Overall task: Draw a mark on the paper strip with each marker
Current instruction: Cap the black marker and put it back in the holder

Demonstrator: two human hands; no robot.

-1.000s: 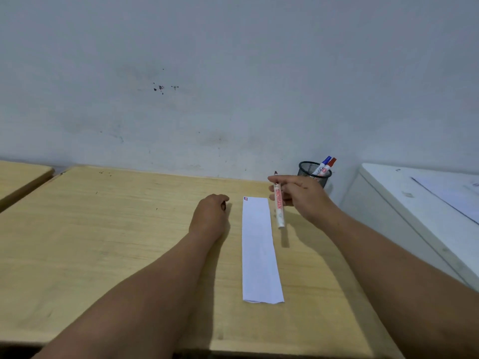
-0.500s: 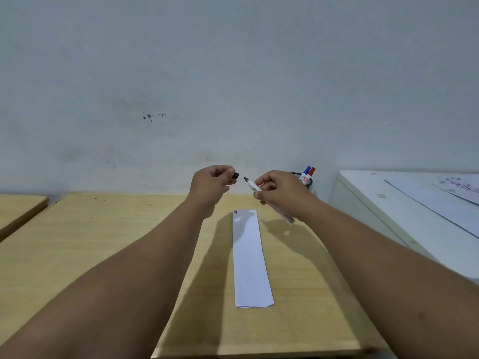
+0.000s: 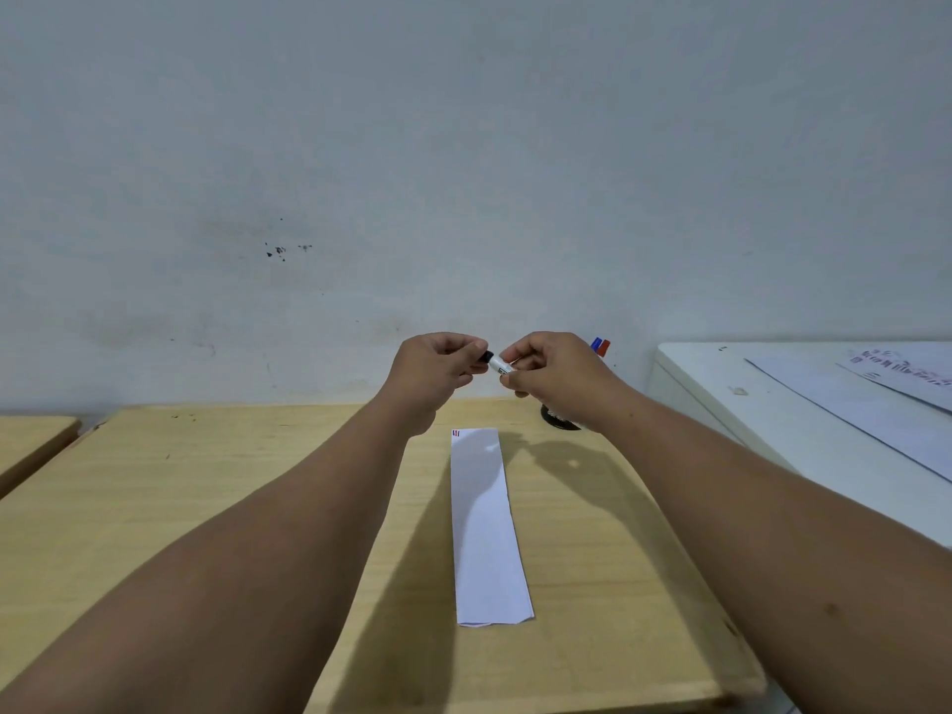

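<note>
A white paper strip (image 3: 484,528) lies lengthwise on the wooden desk (image 3: 154,507), with small red and blue marks at its far left corner. Both hands are raised above the strip's far end. My right hand (image 3: 556,376) grips a white marker (image 3: 499,364). My left hand (image 3: 438,371) pinches the marker's black cap (image 3: 486,356), which meets the marker's tip end. Behind my right hand, a blue and a red marker (image 3: 600,346) stick up from a black mesh cup (image 3: 559,420), mostly hidden by my wrist.
A grey wall stands close behind the desk. A white cabinet (image 3: 772,404) with printed sheets (image 3: 886,394) on top stands to the right. Another wooden desk edge (image 3: 31,440) shows at the far left.
One second ago my right hand held the marker by the strip and my left fist rested on the desk. Both hands rose; the cap, apart from the tip half a second ago, now meets it.
</note>
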